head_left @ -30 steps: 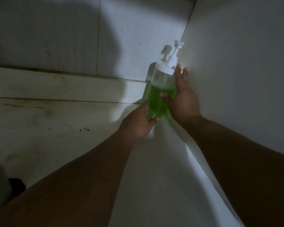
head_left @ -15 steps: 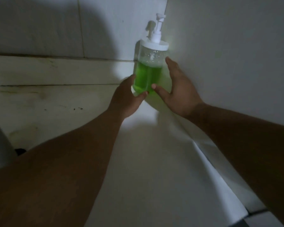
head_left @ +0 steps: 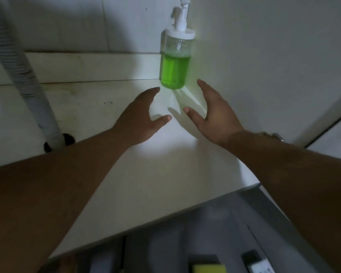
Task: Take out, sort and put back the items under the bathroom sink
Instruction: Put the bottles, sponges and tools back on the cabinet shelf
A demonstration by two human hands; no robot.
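Note:
A clear pump bottle (head_left: 176,62) half full of green liquid, with a white cap and pump, stands upright in the back right corner of the cabinet floor (head_left: 146,170), against the right wall. My left hand (head_left: 141,117) hovers just in front of it to the left, fingers spread and empty. To the right of the bottle's base is my right hand (head_left: 213,113), also spread and empty. Neither hand touches the bottle.
A grey corrugated drain hose (head_left: 28,83) slants down at the left into a dark hole in the cabinet floor. The white side wall (head_left: 264,56) rises at the right. Below the cabinet's front edge lie a yellow object (head_left: 209,267) and a dark item (head_left: 257,263) on grey flooring.
Both hands have let go of the green bottle and drawn back toward me. The bottle now stands alone in the corner. The view has pulled back, showing the hose and floor.

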